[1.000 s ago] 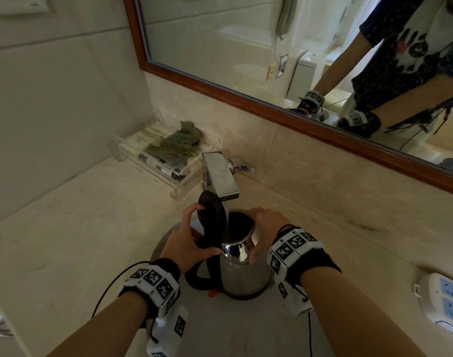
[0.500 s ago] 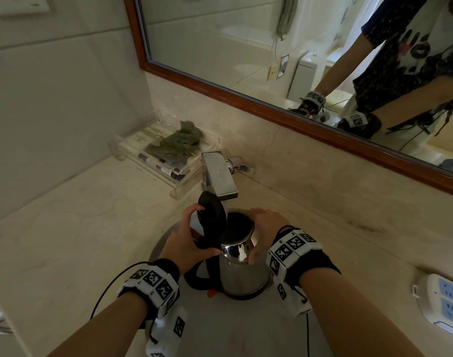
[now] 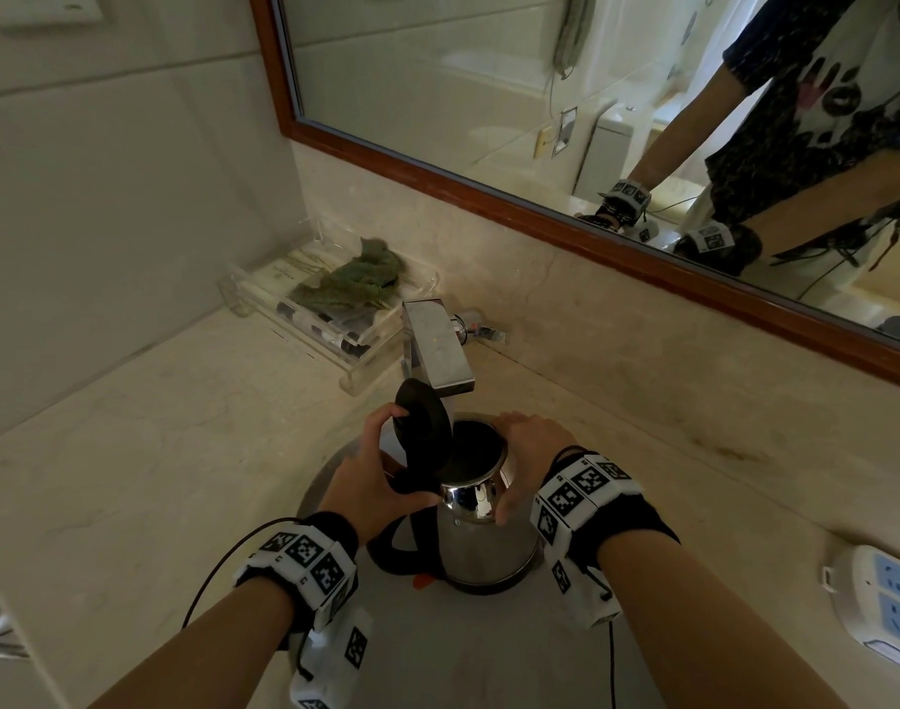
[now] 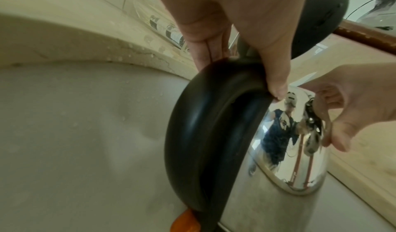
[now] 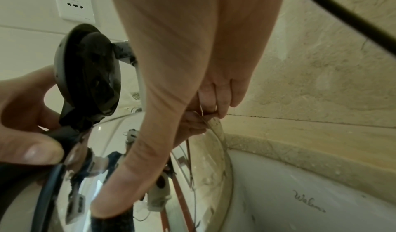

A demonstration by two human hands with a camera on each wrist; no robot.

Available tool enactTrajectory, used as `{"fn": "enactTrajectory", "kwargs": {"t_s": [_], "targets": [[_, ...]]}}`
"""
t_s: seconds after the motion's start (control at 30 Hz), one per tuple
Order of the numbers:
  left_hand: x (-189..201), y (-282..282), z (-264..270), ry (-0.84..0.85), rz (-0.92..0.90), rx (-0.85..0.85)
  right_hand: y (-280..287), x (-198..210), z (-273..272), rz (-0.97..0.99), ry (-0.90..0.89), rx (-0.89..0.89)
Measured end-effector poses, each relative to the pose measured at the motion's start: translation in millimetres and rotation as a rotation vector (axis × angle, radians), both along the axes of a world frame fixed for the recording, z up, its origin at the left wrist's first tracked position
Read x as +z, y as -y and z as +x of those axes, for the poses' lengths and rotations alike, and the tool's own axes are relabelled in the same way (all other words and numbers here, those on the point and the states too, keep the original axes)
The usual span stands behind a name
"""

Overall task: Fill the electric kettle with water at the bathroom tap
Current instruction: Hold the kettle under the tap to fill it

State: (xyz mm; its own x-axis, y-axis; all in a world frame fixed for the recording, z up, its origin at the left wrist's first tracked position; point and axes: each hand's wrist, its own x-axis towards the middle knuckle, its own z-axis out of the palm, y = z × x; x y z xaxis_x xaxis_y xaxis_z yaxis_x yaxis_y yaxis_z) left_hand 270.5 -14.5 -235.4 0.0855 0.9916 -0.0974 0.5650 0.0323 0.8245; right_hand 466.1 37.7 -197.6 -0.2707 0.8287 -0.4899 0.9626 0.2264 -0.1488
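Worktop [image 3: 130, 452] on the left carries a clear tray [image 3: 330, 319] by the wall. Next comes your left hand [image 3: 371, 483]. Its fingers are curled round the top of the black handle [image 4: 193, 142], with the thumb pressed on the handle end near the hinge and a fingertip on the rim of the lid [image 3: 421, 427]. The lid stands up, open. The kettle [image 3: 483, 534] sits in the sink [image 3: 437, 657], with its open mouth just below the flat tap [image 3: 437, 350]. Your right hand [image 3: 529, 452] holds the shiny body near the top, thumb on the near side and fingers bent over the far rim.

No water can be seen running yet. To do this step well, hold the lid up so it does not drop shut. Slide the mouth right under the tap's end, then use 1 hand to turn the water on. Keep the kettle flat and steady. The power strip [image 3: 888, 606] lies on the right, so don't splash that way.
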Motion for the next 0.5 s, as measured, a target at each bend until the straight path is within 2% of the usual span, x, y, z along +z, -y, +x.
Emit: {"fn": "enactTrajectory", "kwargs": {"t_s": [0.5], "targets": [[0.1, 0.4, 1.7, -0.003, -0.009, 0.037, -2.4, 0.1, 0.3, 0.013, -0.018, -0.008]]}}
